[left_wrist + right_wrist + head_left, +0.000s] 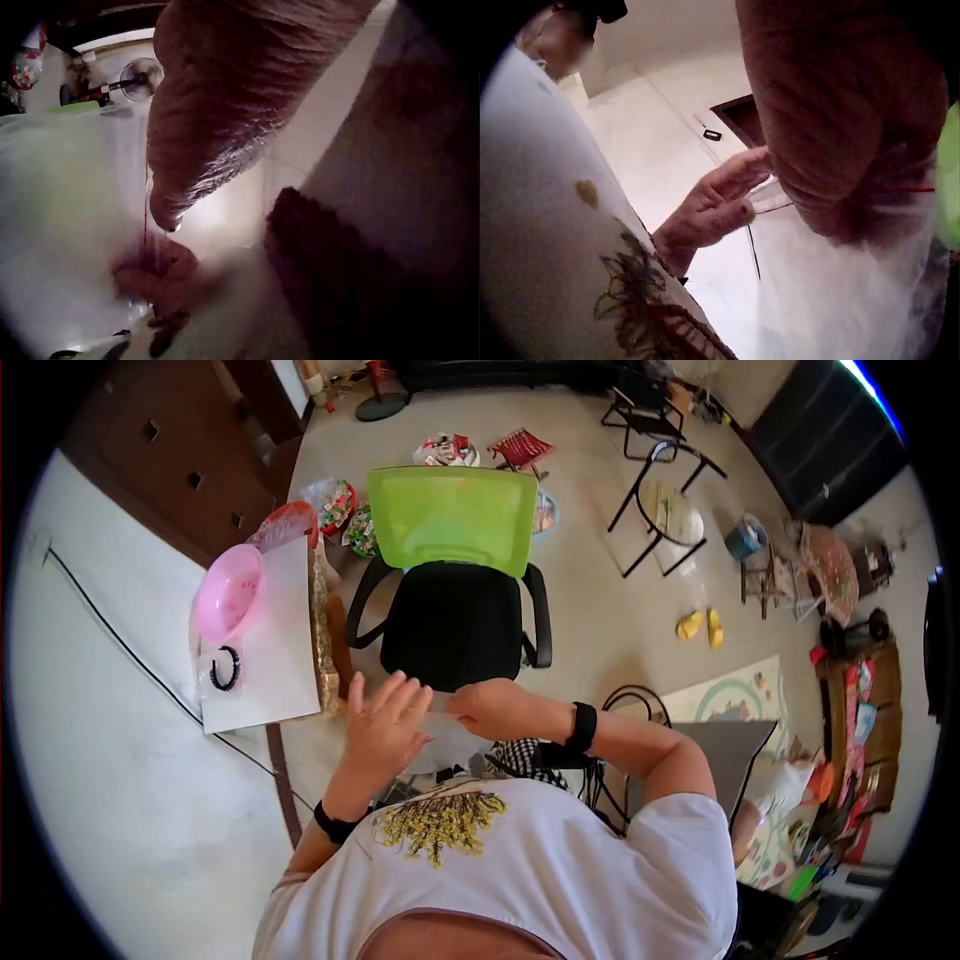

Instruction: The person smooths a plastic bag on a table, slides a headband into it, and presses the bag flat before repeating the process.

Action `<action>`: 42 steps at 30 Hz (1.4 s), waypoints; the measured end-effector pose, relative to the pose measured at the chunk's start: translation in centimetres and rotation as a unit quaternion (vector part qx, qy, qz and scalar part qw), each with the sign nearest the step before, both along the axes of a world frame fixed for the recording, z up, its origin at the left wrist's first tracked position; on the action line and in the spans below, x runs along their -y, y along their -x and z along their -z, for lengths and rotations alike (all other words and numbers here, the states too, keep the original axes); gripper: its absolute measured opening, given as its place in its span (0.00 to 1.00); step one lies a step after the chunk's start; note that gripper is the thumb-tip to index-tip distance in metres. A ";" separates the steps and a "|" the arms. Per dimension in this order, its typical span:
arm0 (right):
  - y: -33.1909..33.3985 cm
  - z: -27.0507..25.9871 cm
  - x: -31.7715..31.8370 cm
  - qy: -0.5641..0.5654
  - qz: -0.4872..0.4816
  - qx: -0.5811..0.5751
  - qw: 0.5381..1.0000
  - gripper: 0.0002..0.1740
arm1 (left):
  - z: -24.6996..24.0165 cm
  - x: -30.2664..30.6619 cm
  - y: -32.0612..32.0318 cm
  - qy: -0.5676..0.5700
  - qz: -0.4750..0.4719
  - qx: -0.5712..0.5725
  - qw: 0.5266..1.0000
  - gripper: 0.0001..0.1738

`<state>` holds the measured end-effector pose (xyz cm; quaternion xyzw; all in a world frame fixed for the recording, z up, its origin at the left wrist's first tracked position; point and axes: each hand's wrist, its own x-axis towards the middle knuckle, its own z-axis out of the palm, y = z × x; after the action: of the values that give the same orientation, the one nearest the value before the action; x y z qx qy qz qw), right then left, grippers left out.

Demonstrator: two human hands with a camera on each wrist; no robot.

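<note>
A clear plastic zip bag (832, 300) with a thin red line along its top hangs between the hands. My right hand (492, 708) has its fingers curled and grips the bag's top edge; in the left wrist view that right hand (161, 274) pinches the film beside the red line. My left hand (383, 725) is held up with fingers straight and spread. In the right wrist view the left hand (712, 206) has its thumb and fingers apart, right at the bag's corner. The bag is see-through, and the head view shows it only faintly, low between the hands.
A black chair (450, 615) with a green back stands ahead. To the left, a white-topped table (265, 685) bears a pink basin (230, 592) and a black band (226, 668). Yellow slippers (690, 625), a round-seated chair (668, 512) and a floor mat (730, 690) lie rightward.
</note>
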<state>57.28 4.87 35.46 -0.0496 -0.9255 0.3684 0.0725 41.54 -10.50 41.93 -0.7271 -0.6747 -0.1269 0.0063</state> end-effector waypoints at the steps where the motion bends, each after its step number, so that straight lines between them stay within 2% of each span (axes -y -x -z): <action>1: -0.2 -0.1 -0.7 -0.006 -0.008 0.012 1.000 0.04 | 0.9 -0.6 -0.4 0.009 -0.005 0.007 1.000 0.34; 3: -0.4 -0.8 -3.0 -0.016 -0.032 0.025 0.999 0.03 | 2.7 -2.5 -1.1 0.025 -0.010 0.013 1.000 0.33; 7: -2.0 -2.0 -9.3 -0.017 -0.058 0.040 0.997 0.04 | 3.9 -8.7 -3.3 0.040 -0.022 0.012 0.999 0.24; 12: -6.0 -2.3 -21.2 -0.051 -0.067 0.055 0.995 0.05 | 6.0 -20.6 -8.6 0.093 -0.047 0.087 0.991 0.16; 13: -7.1 -2.4 -24.0 -0.050 -0.055 0.039 0.996 0.04 | 6.7 -23.5 -9.4 0.091 -0.053 0.099 0.989 0.13; 14: -8.3 -2.1 -26.3 -0.044 -0.038 0.022 0.998 0.04 | 7.4 -26.3 -10.5 0.033 -0.043 0.129 0.990 0.11; 19: -12.1 -3.1 -36.4 -0.078 -0.005 0.026 0.997 0.06 | 4.8 -37.2 -14.5 0.012 -0.063 0.188 0.980 0.07; 22: -11.2 -3.9 -41.3 -0.083 -0.051 0.012 0.995 0.12 | 5.2 -41.5 -14.3 0.003 -0.079 0.183 0.980 0.07; 25: -9.2 -5.5 -45.5 0.012 -0.035 -0.048 0.998 0.23 | 4.6 -44.2 -13.3 -0.024 -0.136 0.193 0.971 0.05; 28: -6.9 -4.5 -50.4 0.105 -0.009 -0.078 0.991 0.34 | 3.7 -48.2 -11.8 -0.055 -0.200 0.213 0.955 0.05; 31: -4.7 -4.1 -56.5 0.150 0.011 -0.055 0.987 0.29 | 4.4 -52.9 -9.6 -0.101 -0.230 0.230 0.940 0.06; 34: -3.0 -4.4 -63.4 0.065 -0.020 -0.048 0.996 0.18 | 4.8 -59.9 -6.3 -0.125 -0.221 0.228 0.940 0.08; 37: -2.3 -4.7 -69.4 0.126 0.030 0.009 0.992 0.11 | 4.5 -66.8 -4.5 -0.092 -0.194 0.224 0.951 0.11; 38: -1.9 -5.1 -71.1 0.099 0.034 -0.013 0.994 0.10 | 4.3 -69.0 -3.9 -0.077 -0.186 0.236 0.951 0.11; 42: -0.2 -6.1 -77.6 0.130 0.051 0.015 0.990 0.10 | 3.9 -76.0 -1.9 -0.095 -0.164 0.273 0.943 0.11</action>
<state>57.45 82.44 41.57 -0.1111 -0.8673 0.4803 0.0697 43.41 65.54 38.04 -0.5396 -0.7454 -0.3814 -0.0880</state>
